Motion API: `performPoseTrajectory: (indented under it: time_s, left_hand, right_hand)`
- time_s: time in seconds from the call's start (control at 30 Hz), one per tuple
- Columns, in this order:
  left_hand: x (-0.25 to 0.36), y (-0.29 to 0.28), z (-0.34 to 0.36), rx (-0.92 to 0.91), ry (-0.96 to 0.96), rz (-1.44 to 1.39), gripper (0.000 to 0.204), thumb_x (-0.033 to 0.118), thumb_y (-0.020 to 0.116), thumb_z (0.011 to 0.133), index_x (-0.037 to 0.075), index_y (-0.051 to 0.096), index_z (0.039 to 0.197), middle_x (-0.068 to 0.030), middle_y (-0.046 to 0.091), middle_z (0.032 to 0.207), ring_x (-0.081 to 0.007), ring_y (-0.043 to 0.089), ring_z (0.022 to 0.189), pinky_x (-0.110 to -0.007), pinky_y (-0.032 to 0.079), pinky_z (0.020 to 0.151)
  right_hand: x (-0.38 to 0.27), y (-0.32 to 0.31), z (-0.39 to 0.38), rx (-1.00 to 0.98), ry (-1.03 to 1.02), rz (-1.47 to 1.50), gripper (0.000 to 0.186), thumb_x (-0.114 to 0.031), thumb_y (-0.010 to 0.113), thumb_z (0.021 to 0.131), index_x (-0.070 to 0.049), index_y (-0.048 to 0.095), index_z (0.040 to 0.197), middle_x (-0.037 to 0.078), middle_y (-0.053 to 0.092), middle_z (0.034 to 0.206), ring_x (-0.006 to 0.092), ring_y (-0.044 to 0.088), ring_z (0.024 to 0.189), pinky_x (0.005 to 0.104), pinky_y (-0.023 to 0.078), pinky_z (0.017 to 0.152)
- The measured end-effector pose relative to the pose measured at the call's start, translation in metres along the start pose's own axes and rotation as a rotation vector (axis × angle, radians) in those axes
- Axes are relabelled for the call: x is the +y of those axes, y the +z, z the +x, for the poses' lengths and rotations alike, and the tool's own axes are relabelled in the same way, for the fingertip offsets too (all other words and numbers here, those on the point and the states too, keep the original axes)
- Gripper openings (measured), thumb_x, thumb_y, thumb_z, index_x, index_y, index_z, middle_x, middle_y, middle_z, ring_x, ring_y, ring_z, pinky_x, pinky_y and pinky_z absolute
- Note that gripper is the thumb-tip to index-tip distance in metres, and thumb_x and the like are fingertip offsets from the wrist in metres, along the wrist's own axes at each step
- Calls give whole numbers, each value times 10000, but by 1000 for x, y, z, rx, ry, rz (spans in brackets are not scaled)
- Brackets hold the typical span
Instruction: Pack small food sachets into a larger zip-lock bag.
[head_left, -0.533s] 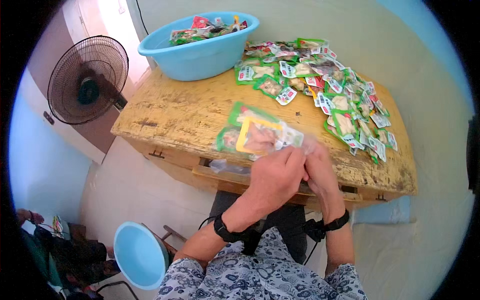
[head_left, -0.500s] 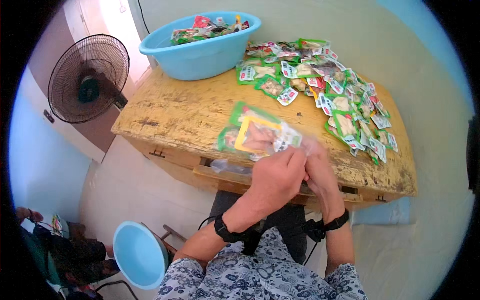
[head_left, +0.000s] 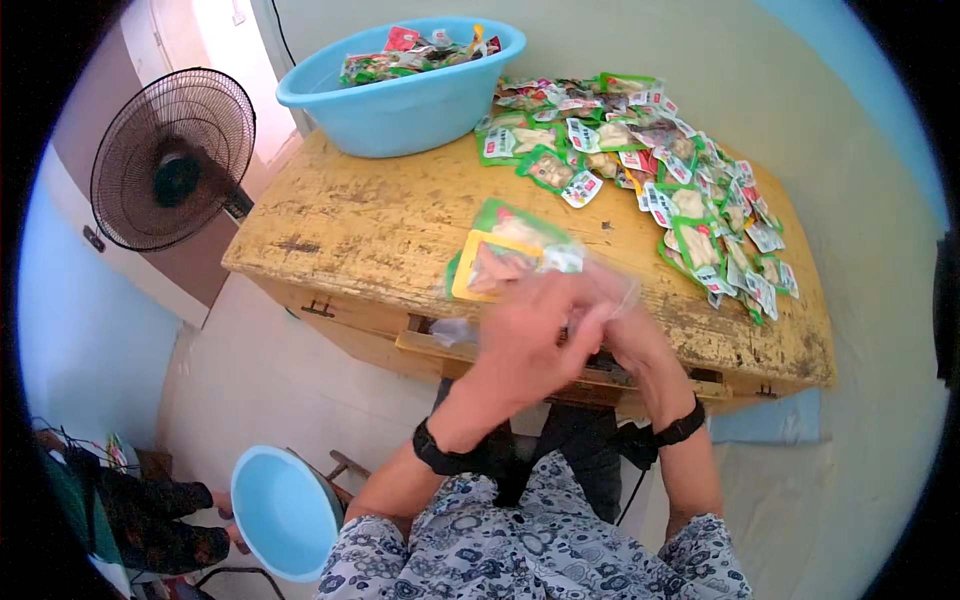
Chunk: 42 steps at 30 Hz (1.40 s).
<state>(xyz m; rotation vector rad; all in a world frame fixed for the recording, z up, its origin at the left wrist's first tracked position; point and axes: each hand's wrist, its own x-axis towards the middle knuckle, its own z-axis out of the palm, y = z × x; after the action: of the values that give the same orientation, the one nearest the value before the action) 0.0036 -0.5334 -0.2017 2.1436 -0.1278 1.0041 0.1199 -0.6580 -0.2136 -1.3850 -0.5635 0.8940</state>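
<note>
Close together over the front edge of the wooden table (head_left: 370, 225), both my hands work at a thin clear plastic bag (head_left: 622, 287). My right hand (head_left: 630, 335) is closed on its film. My left hand (head_left: 530, 330), slightly blurred, has curled fingers with the thumb pointing toward the right hand; it also seems to grip the film, though its fingertips are partly hidden. Just beyond the left knuckles lie a few overlapping sealed food packets: a yellow-edged packet (head_left: 490, 268) with pale pinkish contents on top, a green-edged packet (head_left: 515, 225) behind it.
Many similar packets (head_left: 690, 205) are heaped at the table's back and right. A large blue basin (head_left: 400, 115) of packets stands at back left. Below the tabletop, a drawer (head_left: 430, 342) is pulled out, with clear plastic in it. A fan (head_left: 175, 160), another blue basin (head_left: 285, 515) and a seated person (head_left: 150, 500) are to the left.
My left hand has moved slightly left and opened from a tight pinch beside the right hand. The clear film shows more between the hands. The yellow-edged packet has shifted a little left.
</note>
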Motion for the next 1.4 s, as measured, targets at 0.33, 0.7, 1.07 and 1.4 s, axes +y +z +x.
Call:
performPoseTrajectory:
  time_s: [0.33,0.7,1.07,1.4]
  left_hand:
    - [-49,-22,-2,-169,60,460,371,140,698,842,43,633,1195,-100,625,1229,-313,573,1123,-436,447,923]
    - [-40,-28,8,-310,113,528,413,125,708,814,52,619,1210,-93,618,1244,-323,555,1119,-448,438,930]
    - [-40,-23,84,-560,368,544,1047,145,860,616,101,346,1528,-170,455,1468,-364,439,1347,-494,384,1089]
    - [-62,-19,123,-849,70,210,656,264,851,671,42,637,1250,-212,673,1165,-380,643,1026,-426,503,900]
  right_hand:
    - [2,-7,-35,121,-73,167,316,-148,499,1031,25,540,1293,152,676,1199,191,729,837,259,563,628]
    - [6,-44,-24,623,-476,-653,588,-305,714,924,4,490,1372,131,668,1158,199,636,1075,304,497,911]
    - [-36,-27,-19,376,-640,-465,580,53,606,891,-66,482,1445,26,668,956,80,612,896,245,477,815]
    - [-59,-11,-30,422,-818,-447,461,4,607,919,-64,548,1372,29,707,998,100,642,929,244,498,789]
